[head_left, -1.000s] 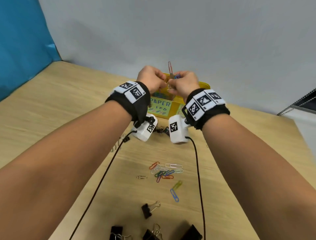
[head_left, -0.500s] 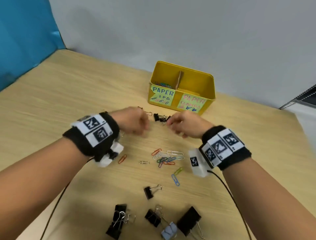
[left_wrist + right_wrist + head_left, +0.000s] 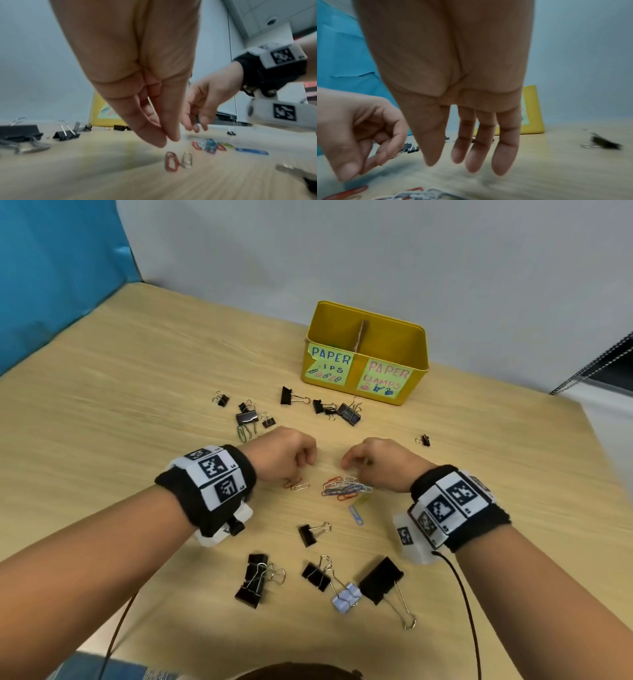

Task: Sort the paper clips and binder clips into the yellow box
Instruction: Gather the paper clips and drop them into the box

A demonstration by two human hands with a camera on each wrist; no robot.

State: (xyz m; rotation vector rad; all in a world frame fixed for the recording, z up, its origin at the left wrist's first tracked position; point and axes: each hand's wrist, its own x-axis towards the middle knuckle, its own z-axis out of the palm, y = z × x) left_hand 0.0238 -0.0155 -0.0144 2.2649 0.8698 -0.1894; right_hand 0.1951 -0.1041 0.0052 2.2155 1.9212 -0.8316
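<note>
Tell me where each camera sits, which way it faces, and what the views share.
Head: worn on the head, looking forward and down at left hand, right hand, yellow box.
Left wrist: looks along the fingers at a red paper clip.
Right wrist: looks along the fingers over the table.
All three show the yellow box.

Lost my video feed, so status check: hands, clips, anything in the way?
Left hand and right hand empty, above the paper clips. Yellow box beyond them. Binder clips scattered on the table between hands and box.
</note>
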